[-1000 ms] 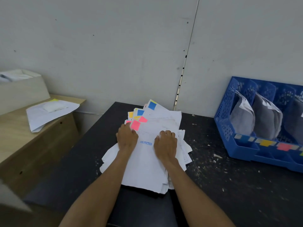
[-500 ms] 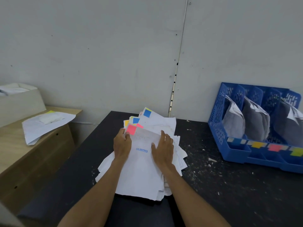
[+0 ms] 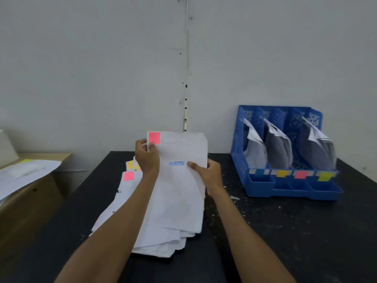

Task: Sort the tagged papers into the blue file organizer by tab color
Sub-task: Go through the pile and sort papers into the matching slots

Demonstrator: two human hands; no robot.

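A black table (image 3: 285,242) fills the frame, its far edge against a pale wall and its left edge falling away toward a wooden desk (image 3: 30,201) at 9 o'clock. The blue file organizer (image 3: 237,144) stands upright at 2 o'clock, backed to the wall, with paper bundles already in its slots. A loose pile of tagged papers (image 3: 163,231) lies at 6 o'clock, overhanging the near edge of the table. Above it a person holds one sheet (image 3: 183,148) clear of the pile. The left hand (image 3: 147,158) pinches its top-left corner and the right hand (image 3: 208,172) grips its right edge, thumb on the face. The sheet carries a pink tab (image 3: 154,138) and a blue stamp. The step in hand appears to be reading the colour; the next move likely calls for carrying the sheet toward 2 o'clock and feeding it down behind the pink label (image 3: 300,175), third from the left (which divider that label marks is hard to tell). The stretch of table between pile and organizer holds only scattered scraps, so there is open room for the move.
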